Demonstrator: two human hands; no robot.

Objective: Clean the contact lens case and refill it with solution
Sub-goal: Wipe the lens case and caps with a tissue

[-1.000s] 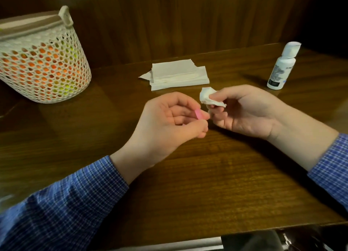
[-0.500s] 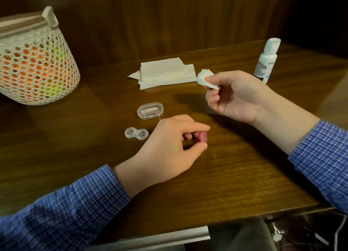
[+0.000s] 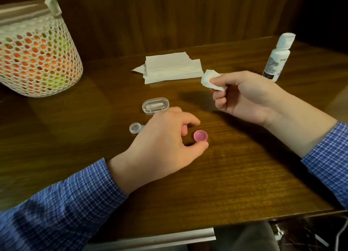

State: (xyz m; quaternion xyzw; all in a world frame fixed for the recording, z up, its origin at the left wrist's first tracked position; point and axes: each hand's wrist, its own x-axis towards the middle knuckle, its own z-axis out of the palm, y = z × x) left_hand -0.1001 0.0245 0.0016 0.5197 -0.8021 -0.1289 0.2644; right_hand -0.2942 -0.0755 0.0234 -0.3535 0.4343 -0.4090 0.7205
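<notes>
Risk, cap: the pink cap (image 3: 200, 135) lies open side up on the table (image 3: 235, 175), just past the left thumb tip. A careless sweep of the left hand (image 3: 162, 147) could flick it off the near edge or tip it face down onto the wood, dirtying the inside.
Risk, case: the clear lens case (image 3: 136, 128) is half hidden behind the left hand's knuckles. A blind reach could knock it and spill anything in its cups.
Risk, bottle: the solution bottle (image 3: 276, 60) stands just beyond the right wrist, cap on. Lifting that arm back could topple it.
Left grip: fingers loosely curled and spread, holding nothing; thumb tip is at the cap's near edge, and I cannot tell whether it touches.
Right grip: the right hand (image 3: 244, 96) is raised, thumb and forefinger pinching a crumpled tissue (image 3: 211, 80).
Case look: small, see-through, one round cup visible with no lid on it; dry or wet, too small to tell.
Cap look: shallow, round, pink, hollow facing up.
Nearby: a clear oval box (image 3: 155, 106) beyond the left fingers; folded tissues (image 3: 171, 67) farther back.
</notes>
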